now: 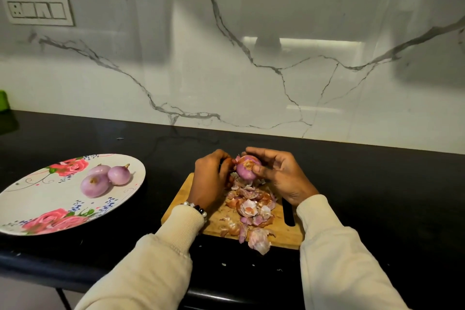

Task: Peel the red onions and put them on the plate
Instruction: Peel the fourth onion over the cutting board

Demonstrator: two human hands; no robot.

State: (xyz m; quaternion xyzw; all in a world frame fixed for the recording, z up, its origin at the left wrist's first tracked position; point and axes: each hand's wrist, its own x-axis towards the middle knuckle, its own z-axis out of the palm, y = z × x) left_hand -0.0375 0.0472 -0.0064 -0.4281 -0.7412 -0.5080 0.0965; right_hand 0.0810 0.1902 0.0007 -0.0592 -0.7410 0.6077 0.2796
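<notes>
A red onion (245, 168) is held above the far end of a wooden cutting board (281, 230). My right hand (279, 173) grips it from the right, fingers curled over its top. My left hand (211, 178) is curled at the onion's left side, its fingertips pinching at the skin there. Three peeled onions (105, 178) lie together on a white floral plate (32, 199) at the left. A heap of onion skins (251, 209) covers the board below my hands.
The black countertop (100, 138) runs along a white marble wall. A dark knife handle (288, 214) lies on the board's right side, beside my right wrist. A green object (3, 100) sits at the far left edge. One skin piece (260, 240) overhangs the board's near edge.
</notes>
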